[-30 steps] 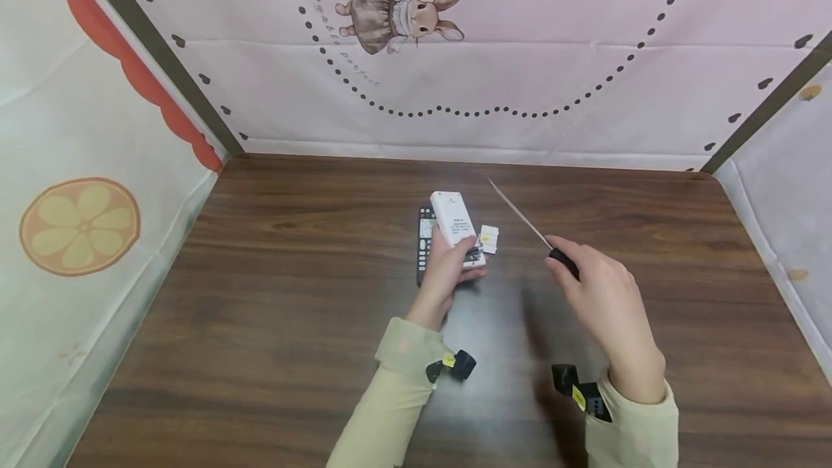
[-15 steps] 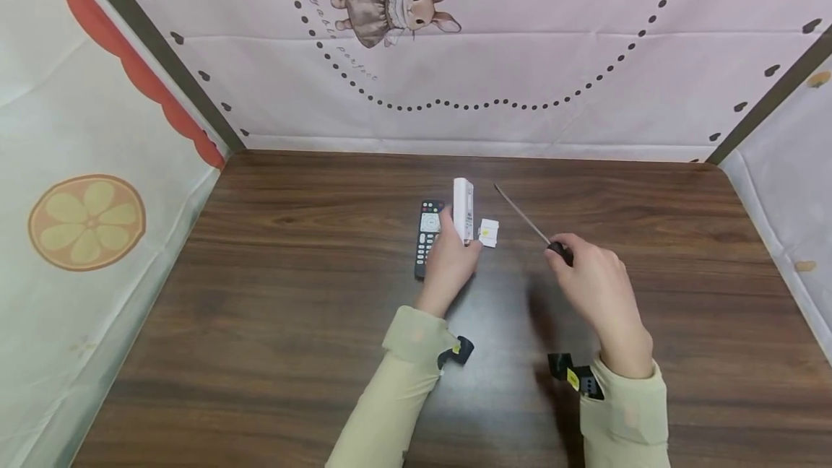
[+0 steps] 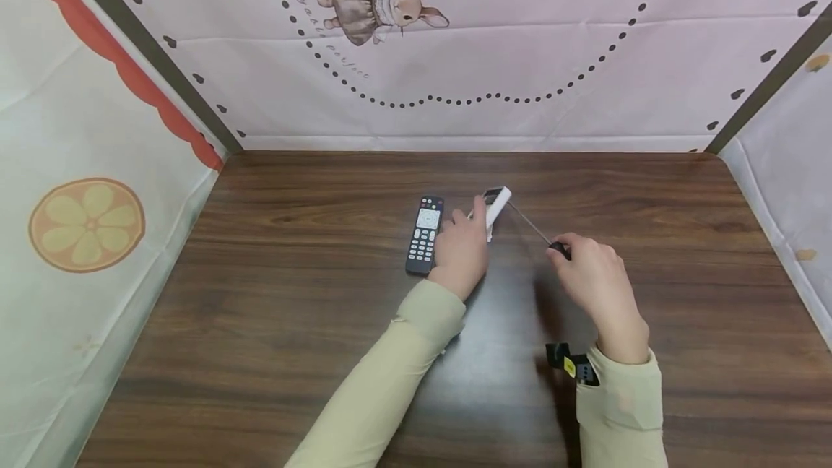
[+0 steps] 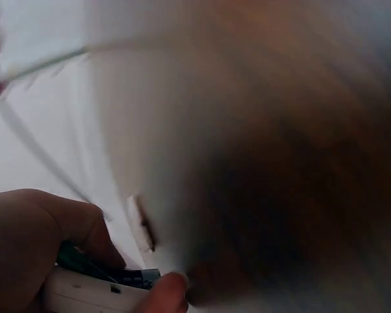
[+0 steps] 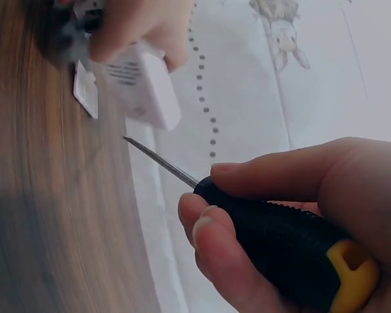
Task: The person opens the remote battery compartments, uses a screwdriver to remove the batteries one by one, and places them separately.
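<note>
My left hand [image 3: 463,250] holds a white remote control [image 3: 500,206] above the table, tilted on its side with a dark screen partly showing. In the right wrist view the back of this remote carries lines of print. Blur and fingers hide much of it in the left wrist view. A small white cover-like piece [image 5: 86,91] lies on the table, mostly hidden in the head view. My right hand [image 3: 596,276] grips a screwdriver [image 5: 280,241] by its black and yellow handle. Its thin metal shaft points toward the white remote; whether the tip touches is unclear.
A black remote control [image 3: 424,237] with white buttons lies on the brown wooden table [image 3: 273,295], just left of my left hand. Printed cloth walls [image 3: 520,56] close off the back and both sides.
My left hand has turned the white remote from printed back up to screen side showing, and moved it rightward. My right hand still holds the screwdriver, shifting slightly.
</note>
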Demonstrator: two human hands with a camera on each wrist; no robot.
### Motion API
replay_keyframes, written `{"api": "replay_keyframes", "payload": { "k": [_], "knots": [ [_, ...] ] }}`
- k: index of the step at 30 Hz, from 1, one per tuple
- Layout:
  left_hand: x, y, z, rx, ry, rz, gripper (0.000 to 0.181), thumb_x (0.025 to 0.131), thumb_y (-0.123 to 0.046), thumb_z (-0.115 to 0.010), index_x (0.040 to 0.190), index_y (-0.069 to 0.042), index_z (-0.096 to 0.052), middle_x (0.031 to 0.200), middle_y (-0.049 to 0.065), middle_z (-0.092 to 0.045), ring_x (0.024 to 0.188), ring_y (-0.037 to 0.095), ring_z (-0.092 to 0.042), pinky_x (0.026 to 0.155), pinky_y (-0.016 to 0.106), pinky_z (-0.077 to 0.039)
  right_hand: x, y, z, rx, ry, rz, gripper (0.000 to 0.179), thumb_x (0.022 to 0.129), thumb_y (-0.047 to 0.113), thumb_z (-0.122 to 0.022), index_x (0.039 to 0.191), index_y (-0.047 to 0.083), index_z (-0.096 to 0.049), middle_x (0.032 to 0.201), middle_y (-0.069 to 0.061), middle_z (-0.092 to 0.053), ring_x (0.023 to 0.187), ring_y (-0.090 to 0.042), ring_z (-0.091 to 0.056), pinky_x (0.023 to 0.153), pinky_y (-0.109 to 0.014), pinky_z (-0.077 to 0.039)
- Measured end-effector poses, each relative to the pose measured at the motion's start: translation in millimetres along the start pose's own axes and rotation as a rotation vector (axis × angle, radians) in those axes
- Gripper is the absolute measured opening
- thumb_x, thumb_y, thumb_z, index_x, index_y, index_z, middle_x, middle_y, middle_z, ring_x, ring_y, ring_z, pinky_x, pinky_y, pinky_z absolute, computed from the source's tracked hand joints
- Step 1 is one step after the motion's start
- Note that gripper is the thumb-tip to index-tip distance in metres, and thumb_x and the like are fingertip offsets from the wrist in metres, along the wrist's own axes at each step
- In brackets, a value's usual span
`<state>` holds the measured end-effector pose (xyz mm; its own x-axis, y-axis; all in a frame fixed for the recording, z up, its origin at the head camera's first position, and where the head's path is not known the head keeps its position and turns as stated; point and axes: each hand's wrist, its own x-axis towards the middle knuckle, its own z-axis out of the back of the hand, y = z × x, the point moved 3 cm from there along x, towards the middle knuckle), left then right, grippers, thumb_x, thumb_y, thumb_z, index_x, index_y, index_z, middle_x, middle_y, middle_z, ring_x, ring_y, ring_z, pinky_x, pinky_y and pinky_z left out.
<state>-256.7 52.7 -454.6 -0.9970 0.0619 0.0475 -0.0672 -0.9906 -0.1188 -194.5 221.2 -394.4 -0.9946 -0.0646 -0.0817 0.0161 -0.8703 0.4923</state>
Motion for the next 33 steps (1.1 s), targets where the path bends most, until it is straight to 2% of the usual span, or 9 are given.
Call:
{"api": "replay_keyframes", "payload": {
  "k": [2,3,7,10,13,21,27,33],
  "knots": [
    [0.8,-4.3,-0.6,0.083,0.011,-0.018,0.072,0.079,-0.022,-0.058,0.139,-0.015,-0.018,0.094,0.017,-0.050,0.070,0.025,-0.053,0.043,0.031,-0.043,-0.7,-4.4,4.0,0.027,0.018,-0.025,0.032,0.093,0.028,-0.046,0.115,0.007,-0.055,0.063,0.000,-0.061,0.052,-0.011,-0.057,0.067,-0.044,-0.042],
    [1.1,-6.0,-0.3,0.118,0.011,-0.024,0.073,0.079,-0.022,-0.057,0.140,-0.014,-0.018,0.095,0.017,-0.050,0.070,0.025,-0.053,0.043,0.030,-0.043,-1.4,-6.6,6.3,0.041,0.021,-0.034,0.033,0.093,0.028,-0.045,0.116,0.006,-0.054,0.066,-0.001,-0.061,0.050,-0.010,-0.057,0.066,-0.044,-0.042],
    [2.2,-10.9,-0.6,0.196,0.033,-0.017,0.067,0.084,-0.023,-0.052,0.140,-0.012,-0.017,0.098,0.018,-0.050,0.065,0.022,-0.052,0.042,0.026,-0.041,-3.8,-14.6,13.3,0.078,0.011,-0.060,0.034,0.093,0.029,-0.044,0.117,0.007,-0.053,0.068,-0.002,-0.062,0.054,-0.012,-0.060,0.067,-0.043,-0.041],
    [3.1,-13.8,-0.2,0.216,0.062,-0.018,0.068,0.085,-0.025,-0.050,0.141,-0.010,-0.015,0.098,0.019,-0.050,0.063,0.022,-0.052,0.041,0.026,-0.040,-4.7,-18.3,15.6,0.086,0.014,-0.070,0.034,0.094,0.030,-0.043,0.117,0.008,-0.053,0.066,0.000,-0.062,0.055,-0.013,-0.061,0.069,-0.044,-0.040],
    [3.7,-14.1,1.4,0.197,0.080,-0.006,0.069,0.085,-0.026,-0.049,0.141,-0.009,-0.013,0.096,0.019,-0.050,0.062,0.022,-0.052,0.042,0.027,-0.039,-4.3,-19.4,15.8,0.085,0.020,-0.072,0.035,0.094,0.032,-0.042,0.117,0.008,-0.053,0.065,0.001,-0.062,0.056,-0.013,-0.061,0.071,-0.045,-0.040],
    [7.4,-6.8,3.4,0.019,0.100,0.093,0.077,0.080,-0.027,-0.055,0.141,-0.010,-0.012,0.095,0.020,-0.050,0.062,0.024,-0.053,0.044,0.032,-0.042,-2.8,-18.4,12.8,0.093,0.048,-0.064,0.038,0.094,0.033,-0.042,0.118,0.007,-0.052,0.070,-0.002,-0.064,0.055,-0.011,-0.060,0.073,-0.047,-0.040],
    [8.5,3.7,2.6,-0.199,0.107,0.175,0.082,0.077,-0.026,-0.058,0.141,-0.011,-0.009,0.099,0.020,-0.049,0.058,0.023,-0.052,0.044,0.032,-0.041,-1.5,-16.8,12.3,0.082,0.047,-0.057,0.035,0.093,0.033,-0.043,0.115,0.008,-0.054,0.066,-0.001,-0.063,0.053,-0.010,-0.058,0.071,-0.043,-0.040],
    [5.9,12.6,2.8,-0.414,0.110,0.195,0.083,0.075,-0.023,-0.057,0.141,-0.010,-0.008,0.097,0.018,-0.050,0.055,0.021,-0.049,0.043,0.031,-0.039,-0.9,-16.7,11.1,0.084,0.049,-0.057,0.036,0.093,0.033,-0.044,0.116,0.007,-0.054,0.067,-0.002,-0.064,0.055,-0.011,-0.060,0.071,-0.044,-0.040]
  ]
}}
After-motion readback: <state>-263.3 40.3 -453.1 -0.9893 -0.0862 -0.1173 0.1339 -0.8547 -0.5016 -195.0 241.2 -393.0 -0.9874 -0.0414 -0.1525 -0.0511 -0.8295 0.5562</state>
